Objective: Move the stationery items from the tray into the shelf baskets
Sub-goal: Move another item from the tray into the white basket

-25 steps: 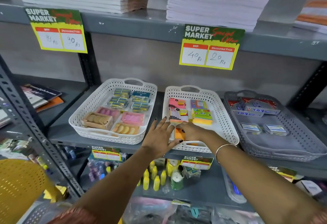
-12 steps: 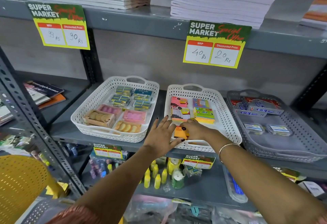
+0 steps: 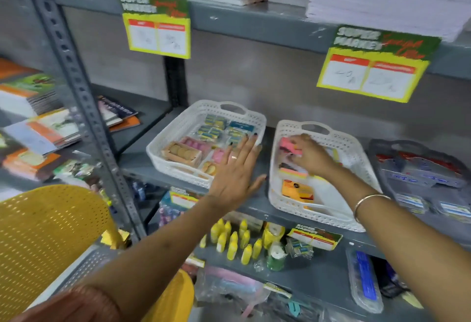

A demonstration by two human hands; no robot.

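Since half a second ago the right hand (image 3: pixel 309 155) has gone from the orange pad (image 3: pixel 297 190) at the near end of the middle basket (image 3: pixel 356 222) to its far end, and the view has swung left and blurred. That hand now curls over a pink pad (image 3: pixel 289 144) near the far-left corner, thumb and fingers closed around its right end, so it looks pinched, though blur hides whether it is lifted or lying on the stack below. The left hand (image 3: pixel 235 169) is spread flat, fingers apart and holding nothing, hovering over the gap between the left basket (image 3: pixel 165 166) and the middle one, its fingertips over the left basket's near-right corner; I cannot tell whether the palm touches the shelf (image 3: pixel 257 209). The pink pad's long axis runs roughly left to right across the basket, and it lies just ahead of the right hand, well right of the left hand's fingers, so the right hand is plainly nearer. The orange pad sits apart at the near-left of the same basket, closer to the body than either hand. A yellow tray (image 3: pixel 51 232) fills the lower left, nearer the left arm, which would be the side any next fetch comes from. The grey basket (image 3: pixel 382 148) at far right stands beyond the right forearm.
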